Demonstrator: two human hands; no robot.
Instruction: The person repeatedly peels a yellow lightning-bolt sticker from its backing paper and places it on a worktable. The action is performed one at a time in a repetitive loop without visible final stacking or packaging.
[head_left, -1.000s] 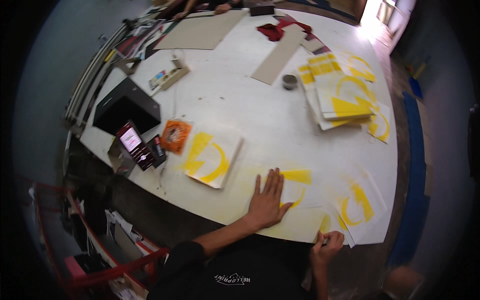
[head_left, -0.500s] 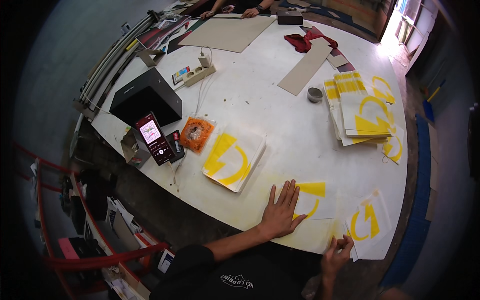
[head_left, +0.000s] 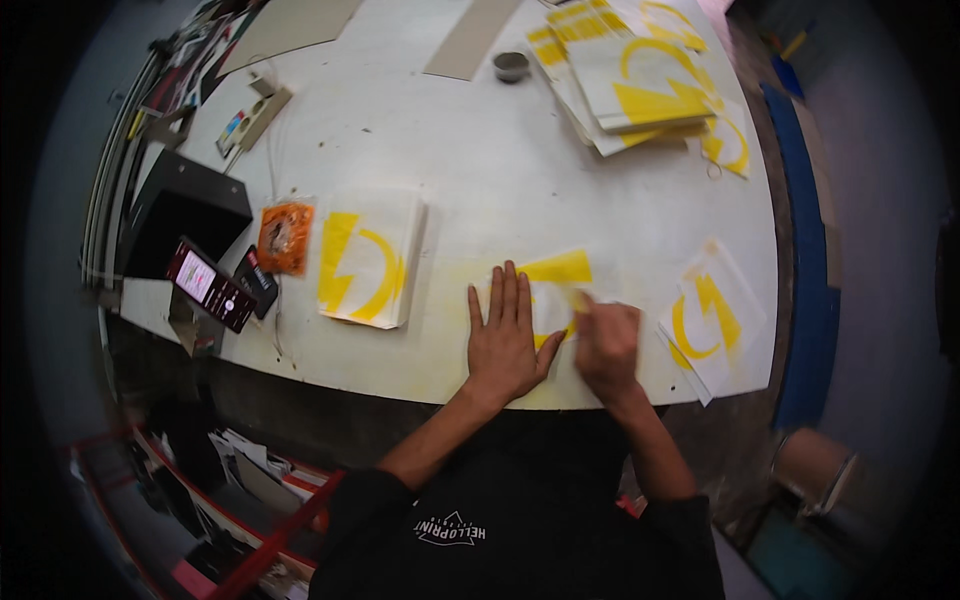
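Note:
A white sheet with a yellow print [head_left: 560, 268] lies near the table's front edge. Flat on its left part rests my left hand [head_left: 503, 345], fingers stretched out. My right hand [head_left: 608, 350] is closed over the sheet's right side and smeared by motion. A small yellowish spot shows at its fingertips; what it grips cannot be made out. To the left stands a thick stack of similar printed sheets [head_left: 362, 265]. Loose printed sheets [head_left: 710, 320] lie to the right, overlapping at the table's edge.
Larger printed stacks [head_left: 650, 90] sit at the far right, beside a small dark-filled cup [head_left: 511, 67] and a cardboard strip [head_left: 470, 40]. On the left are an orange packet [head_left: 285, 238], a lit phone [head_left: 210, 283], a black box [head_left: 190, 215] and a power strip [head_left: 255, 118].
My right hand has moved left from the loose sheets onto the sheet beside my left hand, and is now closed. The left hand stays flat. The whole view has shifted.

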